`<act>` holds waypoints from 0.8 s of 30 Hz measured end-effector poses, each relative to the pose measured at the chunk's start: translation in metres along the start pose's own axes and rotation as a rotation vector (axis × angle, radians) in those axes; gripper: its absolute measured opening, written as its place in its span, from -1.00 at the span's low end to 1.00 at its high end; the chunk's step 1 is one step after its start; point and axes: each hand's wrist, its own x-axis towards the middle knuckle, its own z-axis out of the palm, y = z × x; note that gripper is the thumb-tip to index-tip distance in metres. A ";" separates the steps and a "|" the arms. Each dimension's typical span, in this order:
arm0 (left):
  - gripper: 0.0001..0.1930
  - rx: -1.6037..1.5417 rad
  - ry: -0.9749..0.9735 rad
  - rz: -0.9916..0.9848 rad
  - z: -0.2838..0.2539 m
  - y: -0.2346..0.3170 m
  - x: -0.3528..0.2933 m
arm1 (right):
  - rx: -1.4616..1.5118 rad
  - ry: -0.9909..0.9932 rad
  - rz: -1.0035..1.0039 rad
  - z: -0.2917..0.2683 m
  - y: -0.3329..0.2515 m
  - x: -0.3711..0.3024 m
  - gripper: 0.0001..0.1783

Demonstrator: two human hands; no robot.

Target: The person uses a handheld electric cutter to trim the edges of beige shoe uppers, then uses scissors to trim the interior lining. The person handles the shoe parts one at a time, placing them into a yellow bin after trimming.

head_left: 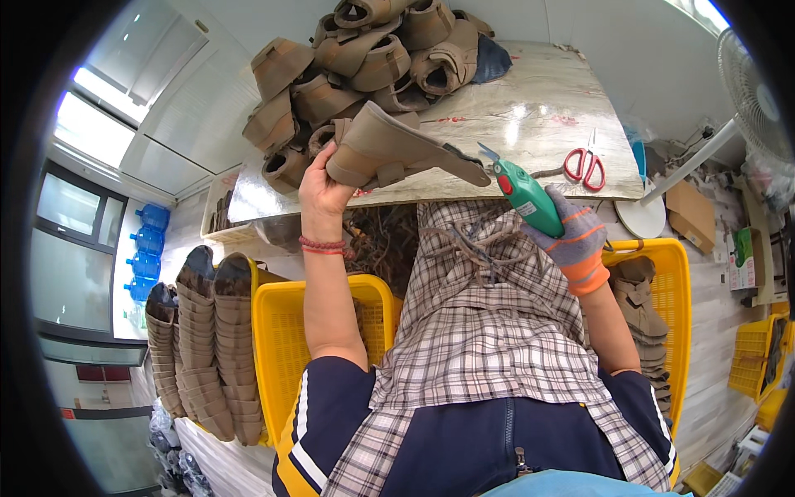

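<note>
My bare left hand [321, 189], with a red beaded bracelet at the wrist, grips a tan shoe upper [383, 151] above the table's near edge. The upper lies tilted, its narrow strap end stretching toward the right. In my right hand [577, 236], which wears a grey and orange glove, is a green cordless electric scissors [528, 197] with a red button. Its metal blades point up and left, close to the strap end; I cannot tell whether they touch it. A pair of red-handled scissors [589, 153] rests on the table [538, 99], up and right of the gloved hand.
A heap of tan uppers [381, 66] covers the table's far left. Yellow baskets [323, 290] flank my lap; the right one holds stacked uppers [642, 323]. More stacks [197, 331] stand at left. Dark scraps [381, 240] hang below the table edge. A fan [749, 91] stands at right.
</note>
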 end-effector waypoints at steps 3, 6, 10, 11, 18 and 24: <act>-0.66 -0.044 -0.001 -0.030 -0.007 0.003 -0.003 | -0.010 -0.059 -0.001 -0.002 0.000 -0.002 -0.32; -0.66 -0.061 -0.002 -0.048 -0.010 0.000 -0.002 | -0.021 -0.102 -0.023 -0.002 -0.001 -0.005 -0.30; -0.65 -0.076 -0.050 -0.141 -0.010 -0.011 0.002 | -0.012 -0.076 -0.045 -0.004 -0.004 -0.003 -0.29; -0.65 -0.088 -0.067 -0.172 -0.010 -0.014 0.004 | -0.012 -0.077 -0.047 -0.005 -0.005 -0.002 -0.29; -0.64 -0.048 -0.043 -0.165 -0.013 -0.034 0.013 | 0.097 0.000 -0.064 -0.001 -0.006 0.002 -0.27; -0.62 0.025 0.046 -0.049 0.025 -0.070 -0.005 | 0.129 -0.037 -0.033 -0.006 -0.007 0.006 -0.28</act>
